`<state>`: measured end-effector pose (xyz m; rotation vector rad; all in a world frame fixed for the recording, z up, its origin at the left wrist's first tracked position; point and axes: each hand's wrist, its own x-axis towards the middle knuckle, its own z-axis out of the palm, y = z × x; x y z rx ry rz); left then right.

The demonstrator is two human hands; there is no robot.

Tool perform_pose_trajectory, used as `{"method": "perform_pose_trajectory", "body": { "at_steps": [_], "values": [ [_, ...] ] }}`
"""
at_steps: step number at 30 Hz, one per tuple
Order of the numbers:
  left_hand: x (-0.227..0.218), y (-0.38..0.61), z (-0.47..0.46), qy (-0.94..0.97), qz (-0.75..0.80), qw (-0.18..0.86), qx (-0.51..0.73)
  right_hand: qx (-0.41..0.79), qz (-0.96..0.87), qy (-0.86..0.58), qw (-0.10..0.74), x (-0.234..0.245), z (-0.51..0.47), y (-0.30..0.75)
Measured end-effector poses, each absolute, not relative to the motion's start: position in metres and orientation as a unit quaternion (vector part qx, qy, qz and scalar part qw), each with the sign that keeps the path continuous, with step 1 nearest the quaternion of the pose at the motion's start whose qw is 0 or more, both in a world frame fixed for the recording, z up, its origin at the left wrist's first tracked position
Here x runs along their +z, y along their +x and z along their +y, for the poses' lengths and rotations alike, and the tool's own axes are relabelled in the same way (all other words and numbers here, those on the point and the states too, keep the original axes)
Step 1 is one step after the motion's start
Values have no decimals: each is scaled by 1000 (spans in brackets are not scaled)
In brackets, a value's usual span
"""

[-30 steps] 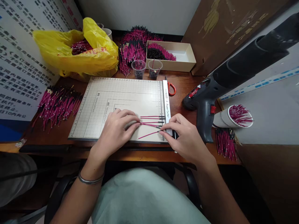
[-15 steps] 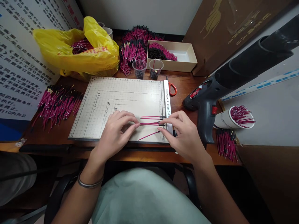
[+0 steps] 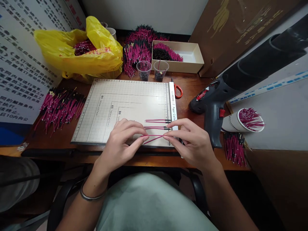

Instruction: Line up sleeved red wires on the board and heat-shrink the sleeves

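Observation:
A paper cutter board (image 3: 115, 106) lies on the desk in front of me. Several magenta wires (image 3: 156, 121) lie across its right side, their dark ends against the cutter's white rail (image 3: 172, 102). My left hand (image 3: 120, 144) pinches the left end of a magenta wire (image 3: 154, 138) near the board's front edge. The fingertips of my right hand (image 3: 192, 141) pinch the right end of the same wire, just in front of the rail.
A yellow bag (image 3: 79, 51) of wires sits back left, a loose wire pile (image 3: 60, 107) at the left. Behind the board are two clear cups (image 3: 152, 70), a wire heap (image 3: 139, 45) and a cardboard box (image 3: 183, 57). Scissors (image 3: 177, 89), a black heat gun (image 3: 211, 102) and a paper cup (image 3: 240, 120) stand right.
Both hands have moved toward me from the upper wires to the nearest, slanted wire and have taken it by its two ends.

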<state>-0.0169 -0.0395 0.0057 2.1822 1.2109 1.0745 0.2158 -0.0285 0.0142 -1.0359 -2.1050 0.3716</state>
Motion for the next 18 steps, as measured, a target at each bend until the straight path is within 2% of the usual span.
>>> {"method": "perform_pose_trajectory", "body": {
  "at_steps": [5,11,18],
  "values": [
    [2,-14,-43,795,450,176,367,147,-816,-416,373,12,-26,220],
    [-1,-17,-50,818,494,119,268,161,-823,-444,316,7,-22,221],
    [0,-13,-46,817,498,124,263,167,-814,-479,282,7,-21,223]
  ]
}}
